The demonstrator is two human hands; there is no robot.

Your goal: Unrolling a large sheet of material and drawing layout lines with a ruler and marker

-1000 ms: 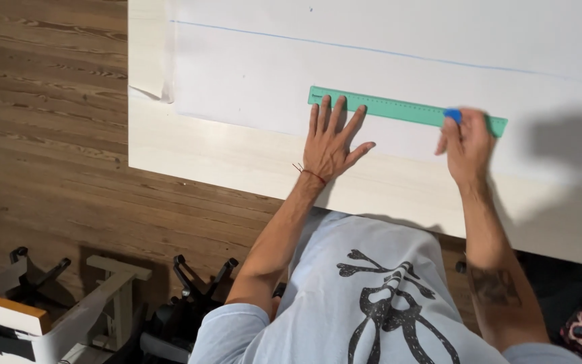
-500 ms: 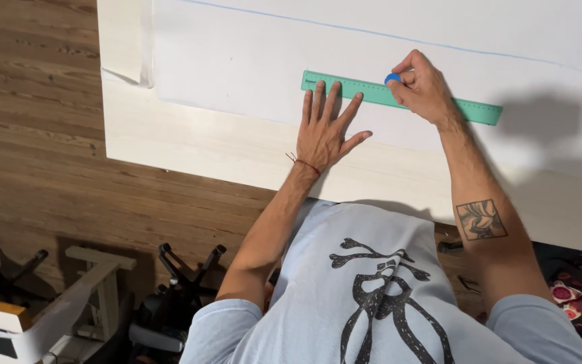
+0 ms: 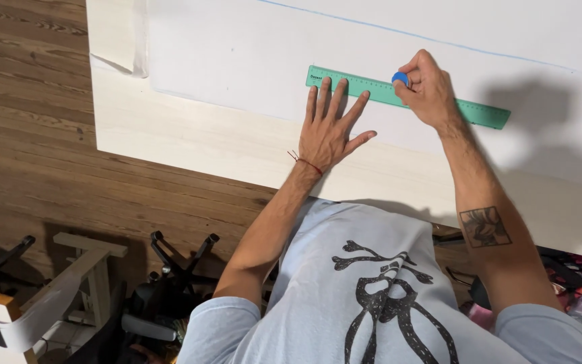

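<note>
**Ruler pinned, marker at its edge**

The green ruler (image 3: 409, 98) lies slantwise on a large white sheet (image 3: 237, 61) spread over the pale bench (image 3: 190, 145). A faint blue line (image 3: 439, 42) crosses the sheet above it.

The likeliest slip is the ruler pivoting. The left hand (image 3: 328, 128) presses only near its left end, so sideways pressure from the marker could swing the free right end and bend the line. The sheet itself looks loose and might creep on the bench.

The left hand lies flat, fingers (image 3: 335, 94) spread wide, their tips on the ruler; it grips nothing. The right hand (image 3: 429, 87) is curled tight around a small blue piece (image 3: 399, 78), probably chalk or a marker cap, held at the ruler's upper edge.
</note>
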